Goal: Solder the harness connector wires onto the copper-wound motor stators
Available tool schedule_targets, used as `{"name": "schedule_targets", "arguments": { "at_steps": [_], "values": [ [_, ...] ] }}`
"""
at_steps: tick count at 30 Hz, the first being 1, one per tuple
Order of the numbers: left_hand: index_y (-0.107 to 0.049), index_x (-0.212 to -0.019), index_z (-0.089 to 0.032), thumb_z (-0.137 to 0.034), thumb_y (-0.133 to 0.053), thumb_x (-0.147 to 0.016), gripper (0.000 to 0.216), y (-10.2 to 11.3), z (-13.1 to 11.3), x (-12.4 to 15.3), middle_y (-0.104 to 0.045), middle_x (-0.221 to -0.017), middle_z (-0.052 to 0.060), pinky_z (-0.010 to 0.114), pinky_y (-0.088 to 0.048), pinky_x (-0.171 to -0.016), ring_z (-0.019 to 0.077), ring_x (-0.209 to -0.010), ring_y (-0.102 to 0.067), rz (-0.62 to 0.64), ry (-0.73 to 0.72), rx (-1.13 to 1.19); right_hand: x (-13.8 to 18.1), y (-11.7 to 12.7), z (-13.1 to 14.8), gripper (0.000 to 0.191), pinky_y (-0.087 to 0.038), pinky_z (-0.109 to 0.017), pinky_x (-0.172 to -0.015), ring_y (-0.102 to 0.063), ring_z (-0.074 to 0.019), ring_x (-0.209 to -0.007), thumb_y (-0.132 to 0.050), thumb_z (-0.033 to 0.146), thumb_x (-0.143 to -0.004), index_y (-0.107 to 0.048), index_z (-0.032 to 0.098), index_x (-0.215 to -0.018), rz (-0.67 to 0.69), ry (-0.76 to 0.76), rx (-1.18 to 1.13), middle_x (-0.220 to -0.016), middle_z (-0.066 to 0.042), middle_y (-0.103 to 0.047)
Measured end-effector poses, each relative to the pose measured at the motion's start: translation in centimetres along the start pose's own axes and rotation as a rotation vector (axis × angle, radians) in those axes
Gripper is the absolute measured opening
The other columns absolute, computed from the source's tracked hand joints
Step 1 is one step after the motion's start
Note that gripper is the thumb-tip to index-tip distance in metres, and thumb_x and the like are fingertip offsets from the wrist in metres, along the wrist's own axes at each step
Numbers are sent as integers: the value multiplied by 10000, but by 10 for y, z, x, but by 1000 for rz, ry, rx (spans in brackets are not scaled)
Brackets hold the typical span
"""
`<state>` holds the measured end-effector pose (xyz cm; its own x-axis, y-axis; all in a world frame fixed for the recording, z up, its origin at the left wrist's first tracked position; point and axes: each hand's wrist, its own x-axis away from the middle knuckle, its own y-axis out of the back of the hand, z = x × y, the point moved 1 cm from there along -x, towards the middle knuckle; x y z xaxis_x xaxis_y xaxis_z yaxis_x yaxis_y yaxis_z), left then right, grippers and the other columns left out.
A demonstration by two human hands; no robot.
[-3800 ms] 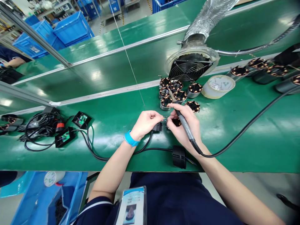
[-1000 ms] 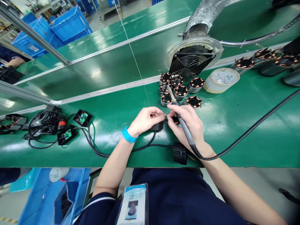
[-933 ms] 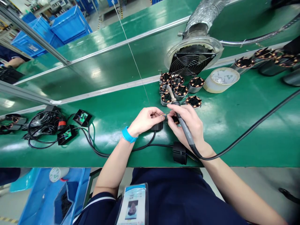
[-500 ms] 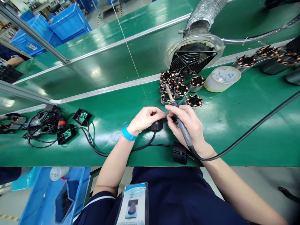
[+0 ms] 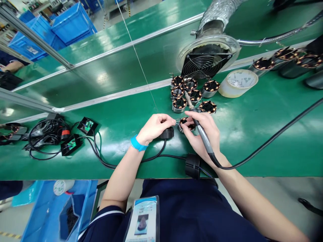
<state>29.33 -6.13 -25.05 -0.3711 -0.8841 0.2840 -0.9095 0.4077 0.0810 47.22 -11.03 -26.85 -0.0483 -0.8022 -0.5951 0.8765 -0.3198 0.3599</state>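
My right hand (image 5: 205, 129) holds a soldering iron (image 5: 203, 134), its tip angled up and away. The thumb and fingers of that hand also touch a motor stator (image 5: 182, 125) with copper windings. Thin wire leads stick out from its left side. My left hand (image 5: 157, 127), with a blue wristband, is closed in a pinch at the ends of these leads. Under it sits a black round cap (image 5: 167, 133) with a cable, partly hidden. A second black cap (image 5: 192, 165) lies near the front edge with thin wires coming out.
Several stators (image 5: 179, 105) stand behind my hands, before a fume extractor fan (image 5: 202, 65). A whitish tub (image 5: 238, 84) is to their right. Black boxes with green circuit boards (image 5: 87, 125) and coiled cables (image 5: 47, 137) lie at left. A thin strand (image 5: 137, 53) hangs down from above.
My right hand has moved slightly right with the iron, and more of the stator shows between the hands. My left hand has barely moved.
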Motion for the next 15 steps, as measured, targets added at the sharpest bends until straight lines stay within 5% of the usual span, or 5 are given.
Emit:
{"name": "schedule_targets", "arguments": {
  "at_steps": [15],
  "values": [
    [-667, -772, -129, -448, -692, -818, 323, -4, -4, 6, -631, -752, 16, 256, -384, -673, 115, -692, -508, 29, 20, -60, 15, 10, -12, 536, -593, -432, -942, -667, -247, -1067, -751, 205, -875, -587, 271, -1381, 28, -7, 45, -1143, -75, -678]
  ]
}}
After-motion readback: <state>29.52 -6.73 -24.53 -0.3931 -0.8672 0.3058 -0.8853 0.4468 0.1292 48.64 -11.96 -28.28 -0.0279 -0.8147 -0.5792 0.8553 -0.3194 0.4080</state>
